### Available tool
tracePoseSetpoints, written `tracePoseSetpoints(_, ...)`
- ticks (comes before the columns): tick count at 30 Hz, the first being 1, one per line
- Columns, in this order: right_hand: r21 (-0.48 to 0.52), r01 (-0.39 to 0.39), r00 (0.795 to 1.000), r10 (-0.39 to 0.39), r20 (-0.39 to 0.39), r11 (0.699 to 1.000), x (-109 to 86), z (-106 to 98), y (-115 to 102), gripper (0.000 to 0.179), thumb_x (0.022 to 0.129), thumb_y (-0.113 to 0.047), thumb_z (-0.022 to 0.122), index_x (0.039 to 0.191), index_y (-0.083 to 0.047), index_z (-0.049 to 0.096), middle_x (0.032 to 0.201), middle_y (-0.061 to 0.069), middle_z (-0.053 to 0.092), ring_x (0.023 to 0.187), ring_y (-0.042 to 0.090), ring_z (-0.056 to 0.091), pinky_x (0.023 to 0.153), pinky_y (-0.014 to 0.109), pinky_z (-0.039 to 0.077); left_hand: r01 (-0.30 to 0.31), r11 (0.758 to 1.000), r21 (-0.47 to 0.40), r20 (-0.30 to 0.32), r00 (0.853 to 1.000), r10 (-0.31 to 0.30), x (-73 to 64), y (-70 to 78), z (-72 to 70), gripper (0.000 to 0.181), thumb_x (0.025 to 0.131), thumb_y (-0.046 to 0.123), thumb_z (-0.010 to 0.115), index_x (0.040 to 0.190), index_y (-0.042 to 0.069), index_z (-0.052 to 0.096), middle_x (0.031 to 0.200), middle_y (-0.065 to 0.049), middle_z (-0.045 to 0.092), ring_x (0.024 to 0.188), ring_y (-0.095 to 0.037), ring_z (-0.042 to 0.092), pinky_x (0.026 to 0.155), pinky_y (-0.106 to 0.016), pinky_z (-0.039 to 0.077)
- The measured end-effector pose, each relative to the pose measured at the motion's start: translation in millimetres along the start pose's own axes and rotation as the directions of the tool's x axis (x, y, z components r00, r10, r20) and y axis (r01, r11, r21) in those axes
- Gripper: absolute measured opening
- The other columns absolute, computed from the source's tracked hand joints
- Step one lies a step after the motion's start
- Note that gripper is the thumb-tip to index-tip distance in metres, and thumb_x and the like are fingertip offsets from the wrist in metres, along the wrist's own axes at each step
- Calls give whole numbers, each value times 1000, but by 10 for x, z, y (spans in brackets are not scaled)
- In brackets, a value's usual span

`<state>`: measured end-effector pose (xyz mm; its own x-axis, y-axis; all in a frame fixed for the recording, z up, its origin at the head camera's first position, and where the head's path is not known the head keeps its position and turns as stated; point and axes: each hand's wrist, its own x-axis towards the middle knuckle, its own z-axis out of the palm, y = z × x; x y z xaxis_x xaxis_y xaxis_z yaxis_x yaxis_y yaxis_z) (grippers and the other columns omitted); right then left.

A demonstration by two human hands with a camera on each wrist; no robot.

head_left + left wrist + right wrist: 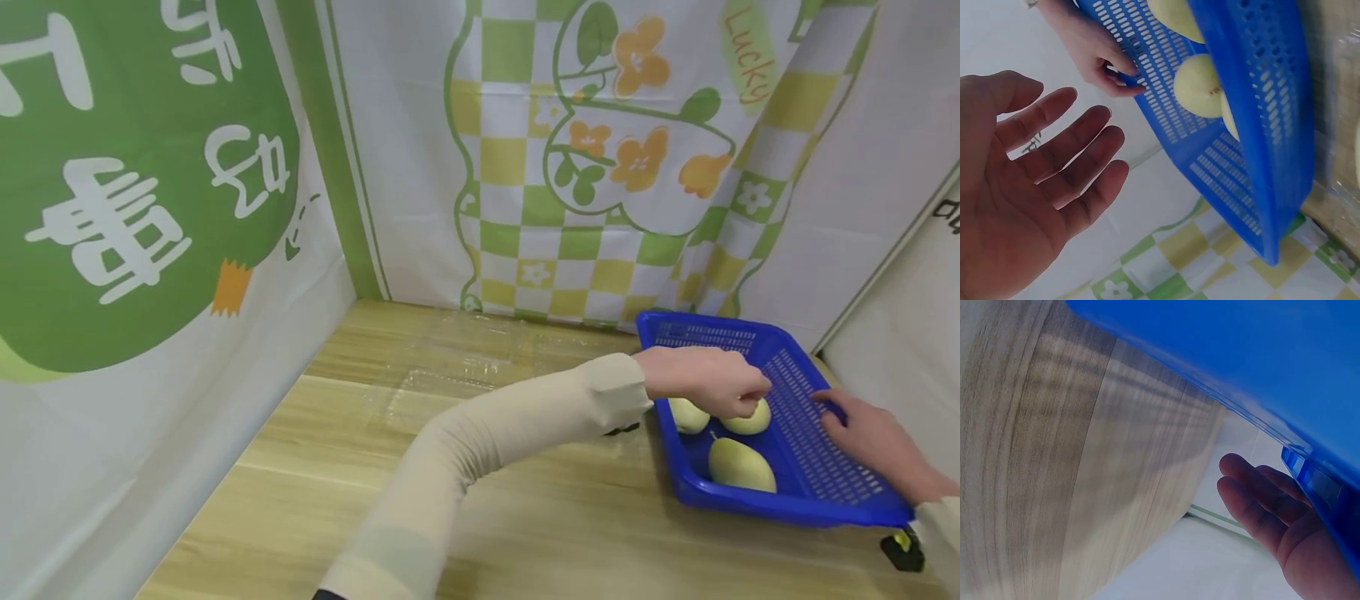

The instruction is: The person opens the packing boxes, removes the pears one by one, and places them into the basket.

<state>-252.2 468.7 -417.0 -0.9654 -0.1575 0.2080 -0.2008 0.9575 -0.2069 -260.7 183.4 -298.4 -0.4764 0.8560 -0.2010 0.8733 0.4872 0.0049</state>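
Observation:
A blue plastic basket [787, 507] with slotted walls stands tilted at the right of the wooden table. Pale yellow-green pears lie in it, one pear [741, 465] near its front. My left hand [708, 382] is over the basket, overlapping the rear pears in the head view. In the left wrist view its palm shows with the fingers loosely bent and nothing held, and a pear [1197, 85] shows beyond. My right hand [873, 437] holds the basket's right rim, thumb on the inner side. Its fingers [1254, 512] extend along the outside in the right wrist view.
Clear plastic boxes, one box [431, 396] in front, stand on the table [540, 525] left of the basket, partly behind my left sleeve. A printed cloth [510, 158] hangs at the back, and white cloth walls close off both sides.

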Motion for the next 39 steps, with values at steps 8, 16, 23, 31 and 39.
tracePoseSetpoints(8,-12,-8,1000,8,9,1000,38,-32,4,35,93,-8,46,122,12,51,83,22,56,53,17,37,51,30,28,-31,994,-107,-107,994,19,-233,-343,89,20,102,20,40,84,21,49,80,9,47,68,-4,41,62,-17,32)
tracePoseSetpoints(16,-10,-1,1000,1,3,1000,47,-13,-1,36,93,-8,46,122,13,50,87,24,57,52,16,37,50,30,28,-20,994,-112,-172,985,1,-347,-696,370,18,100,19,44,82,19,49,77,8,47,68,-4,43,62,-17,34)
tracePoseSetpoints(23,7,-3,1000,3,25,1000,31,-11,-4,37,94,-9,45,123,12,49,89,25,57,54,17,38,51,30,29,-10,992,-128,-147,989,-9,-421,-844,647,12,99,22,49,92,16,57,81,9,52,73,-4,48,64,-17,37)
tracePoseSetpoints(31,-11,-8,1000,9,28,1000,24,-29,-9,35,93,-7,47,122,12,51,89,26,57,57,17,40,54,30,31,41,991,-125,-108,993,-55,-481,-911,828,22,98,30,53,112,14,59,97,8,61,87,-6,57,77,-19,46)
tracePoseSetpoints(39,-1,-11,1000,11,8,1000,10,1,7,36,92,-6,45,122,14,50,84,21,57,53,16,38,51,30,29,85,996,-9,-91,992,-86,-542,-965,1014,34,95,34,57,123,15,58,120,3,65,111,-13,60,95,-24,47)
